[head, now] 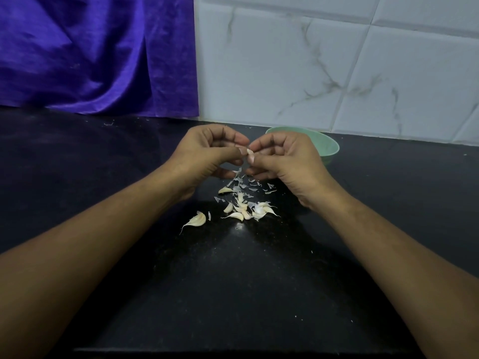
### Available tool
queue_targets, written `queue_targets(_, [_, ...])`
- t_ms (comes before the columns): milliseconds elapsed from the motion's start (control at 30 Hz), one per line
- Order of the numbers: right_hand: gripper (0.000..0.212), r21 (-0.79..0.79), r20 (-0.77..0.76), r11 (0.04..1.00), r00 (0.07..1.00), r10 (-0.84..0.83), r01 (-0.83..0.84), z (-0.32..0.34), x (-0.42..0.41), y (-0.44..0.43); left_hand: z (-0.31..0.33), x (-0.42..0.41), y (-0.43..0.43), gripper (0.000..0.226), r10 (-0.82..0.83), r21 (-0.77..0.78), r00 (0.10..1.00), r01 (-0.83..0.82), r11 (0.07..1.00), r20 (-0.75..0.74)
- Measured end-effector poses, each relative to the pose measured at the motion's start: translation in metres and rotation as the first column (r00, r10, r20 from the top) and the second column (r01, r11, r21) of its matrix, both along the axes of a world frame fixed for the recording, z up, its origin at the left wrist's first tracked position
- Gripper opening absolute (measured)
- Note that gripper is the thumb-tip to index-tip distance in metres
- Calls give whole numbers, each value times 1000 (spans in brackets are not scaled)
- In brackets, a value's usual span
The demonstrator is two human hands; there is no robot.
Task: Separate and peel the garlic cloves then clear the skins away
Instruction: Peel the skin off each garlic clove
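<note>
Black and speckled, the surface (259,294) carries a loose scatter of garlic. Above it, the left hand (207,154) and the right hand (285,159) meet thumb to thumb, fingers curled, both pinching one small garlic clove (250,151) between their fingertips; how much skin remains on it is hard to tell, since the fingers hide most of it. Just below the hands lie thin grey skins (243,183), strewn in flakes on the surface. Nearer the person sits a cluster of unpeeled cloves (248,209), touching one another, with their papery tails pointing outward. One larger clove (197,220) lies apart to the left of that cluster, and another single clove (225,189) rests at the left edge of the skins. Behind the right hand stands a pale green bowl (329,146), partly hidden by the knuckles, close to a white marbled tile wall (337,68). A purple cloth (90,55) hangs at the back left, reaching down to the surface.
</note>
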State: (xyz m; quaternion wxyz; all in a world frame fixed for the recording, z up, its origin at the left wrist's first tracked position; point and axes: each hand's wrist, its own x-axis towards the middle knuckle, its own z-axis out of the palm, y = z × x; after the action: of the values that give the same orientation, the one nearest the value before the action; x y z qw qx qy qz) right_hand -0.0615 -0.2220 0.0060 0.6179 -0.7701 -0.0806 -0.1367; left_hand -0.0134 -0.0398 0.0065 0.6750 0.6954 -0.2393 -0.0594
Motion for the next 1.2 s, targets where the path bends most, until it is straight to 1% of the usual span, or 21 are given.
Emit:
queue_targets(133, [12, -115, 94, 991, 994, -54, 64, -1, 0, 0, -1, 1, -2, 18, 13, 4, 1000, -13, 1000, 25])
queue_targets(267, [10, -158, 146, 982, 986, -83, 106, -2, 0, 0, -1, 2, -1, 16, 18, 18, 999, -19, 1000, 49])
queue_targets(367, [11, -165, 157, 980, 984, -87, 113, -2, 1, -1, 0, 1, -1, 16, 19, 30, 997, -21, 999, 77])
queue_targets(633, [9, -172, 163, 976, 981, -104, 132, -3, 2, -2, -2, 3, 0, 14, 44, 97, 966, -71, 993, 257])
queue_targets(833, [8, -248, 197, 953, 972, -127, 175, -2, 3, -3, -1, 3, 2, 17, 51, 182, 922, -129, 975, 383])
queue_targets(933, [8, -260, 207, 950, 971, -121, 174, -3, 3, -2, -1, 3, 2, 18, 53, 164, 937, -116, 980, 346])
queue_targets(1100, [8, -273, 219, 945, 968, -122, 181, -6, 4, -2, -4, 2, -1, 16, 75, 82, 968, -98, 992, 240])
queue_targets(1200, [8, -244, 215, 955, 970, -117, 169, -7, 5, -2, -3, 0, -3, 14, 83, 52, 977, -95, 994, 198])
